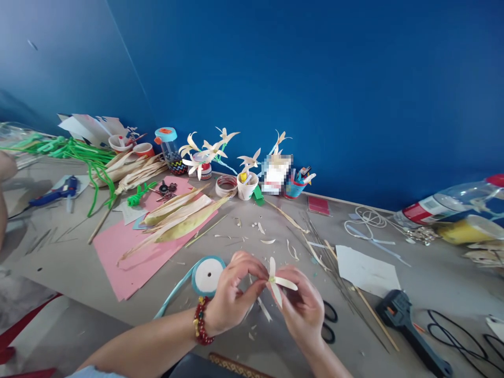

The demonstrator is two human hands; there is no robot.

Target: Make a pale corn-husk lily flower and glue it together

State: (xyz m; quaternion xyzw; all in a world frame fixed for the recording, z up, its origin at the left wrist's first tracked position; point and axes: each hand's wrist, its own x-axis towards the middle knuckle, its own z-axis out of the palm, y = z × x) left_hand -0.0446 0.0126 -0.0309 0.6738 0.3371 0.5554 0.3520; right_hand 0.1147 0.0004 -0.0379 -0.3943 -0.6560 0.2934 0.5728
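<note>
A pale corn-husk flower (284, 284) with narrow petals is held between both hands above the table. My left hand (238, 286), with a red bead bracelet on the wrist, pinches the flower near its centre with thumb and fingertips. Behind the petals, my right hand (305, 310) has its fingers closed around the flower's base, which is mostly hidden. A roll of light blue ribbon (208, 276) lies just left of my left hand. Black scissors (329, 321) are partly covered by my right hand. Husk scraps (268, 242) are scattered beyond the hands.
Dried corn husks (185, 215) rest on pink paper (118, 252) at left. Finished husk flowers (212, 151) stand in cups along the blue wall. A black glue gun (409, 325) with its cord, thin wires (338, 273) and white paper (368, 268) lie right. Another person's arm (4, 173) shows far left.
</note>
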